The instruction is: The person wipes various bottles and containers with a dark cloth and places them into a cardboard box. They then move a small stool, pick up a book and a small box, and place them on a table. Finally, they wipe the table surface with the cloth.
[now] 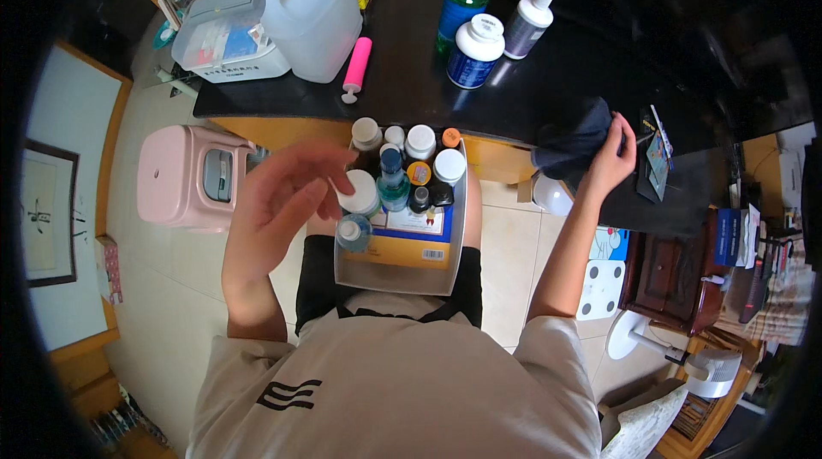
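Note:
My left hand (292,195), blurred and holding nothing, hovers with its fingers apart at the left side of a shallow box (398,281) on my lap. Its fingertips are beside a white-lidded jar (358,192); I cannot tell whether they touch it. A small clear bottle (353,232) is in the near left corner. Behind it stand a blue-capped bottle (392,186), a black bottle (420,200) and several white-capped containers (421,142). A yellow and blue printed packet (392,250) lies in front of them. My right hand (613,157) grips a dark cloth (571,138) at the black desk's front edge.
On the black desk (398,96) stand a green bottle (462,0), a blue-and-white bottle (476,51) and a white bottle (528,25). A pink hand pump (358,67) lies near a translucent jug (314,16) and a lidded plastic box (228,35). A pink bin (186,176) is left.

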Motion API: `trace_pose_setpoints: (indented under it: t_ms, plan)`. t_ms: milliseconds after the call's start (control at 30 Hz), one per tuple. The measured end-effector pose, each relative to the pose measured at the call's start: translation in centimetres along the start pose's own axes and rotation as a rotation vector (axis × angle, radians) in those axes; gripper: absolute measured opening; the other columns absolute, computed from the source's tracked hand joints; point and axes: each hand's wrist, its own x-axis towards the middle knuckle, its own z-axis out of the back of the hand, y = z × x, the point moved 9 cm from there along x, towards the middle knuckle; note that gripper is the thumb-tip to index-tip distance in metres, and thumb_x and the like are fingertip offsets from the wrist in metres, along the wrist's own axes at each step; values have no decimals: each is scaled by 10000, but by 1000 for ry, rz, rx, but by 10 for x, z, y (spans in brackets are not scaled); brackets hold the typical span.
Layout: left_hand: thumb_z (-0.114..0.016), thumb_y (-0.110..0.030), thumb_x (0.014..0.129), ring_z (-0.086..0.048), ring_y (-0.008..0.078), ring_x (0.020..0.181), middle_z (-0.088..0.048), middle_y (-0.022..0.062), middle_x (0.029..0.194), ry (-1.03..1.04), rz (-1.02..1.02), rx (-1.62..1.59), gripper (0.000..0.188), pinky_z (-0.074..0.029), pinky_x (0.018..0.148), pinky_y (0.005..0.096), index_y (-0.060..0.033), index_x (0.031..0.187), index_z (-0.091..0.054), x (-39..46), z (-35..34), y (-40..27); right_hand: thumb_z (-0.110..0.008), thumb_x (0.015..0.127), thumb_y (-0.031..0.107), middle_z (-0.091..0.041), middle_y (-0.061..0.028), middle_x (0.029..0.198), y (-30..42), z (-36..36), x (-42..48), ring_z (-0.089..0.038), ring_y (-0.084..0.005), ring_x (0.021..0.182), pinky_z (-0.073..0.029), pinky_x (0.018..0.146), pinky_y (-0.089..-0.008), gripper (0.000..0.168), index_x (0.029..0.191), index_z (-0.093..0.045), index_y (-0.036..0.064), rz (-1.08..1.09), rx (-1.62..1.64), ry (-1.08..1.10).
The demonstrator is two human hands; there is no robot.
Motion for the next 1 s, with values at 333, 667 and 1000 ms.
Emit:
trace_pose_setpoints:
  t_ms: [333,667,1000]
  plan:
    - [-484,48,892,-604,118,813,-633,87,915,-95,35,163,286,-515,712,249,17,1158,-586,-23,8,9,-775,663,554,-679,-161,964,85,-151,-23,-679,-298,877,-535,747,-376,854,1280,-541,11,293,-597,602]
    - [-485,61,871,-596,108,795,-636,91,918,-93,-59,254,300,-497,688,230,11,1140,-607,-16,1,-9,-728,747,307,-676,-185,881,158,-265,4,-657,-357,832,-531,749,-432,424,1092,-633,80,726,-725,620]
    - [-498,77,870,-593,116,758,-628,86,872,-204,-64,325,251,-477,659,227,28,1088,-614,-26,31,0,-654,848,295,-688,-113,1041,79,-321,8,-671,-305,927,-550,777,-415,375,1210,-605,212,739,-1024,821]
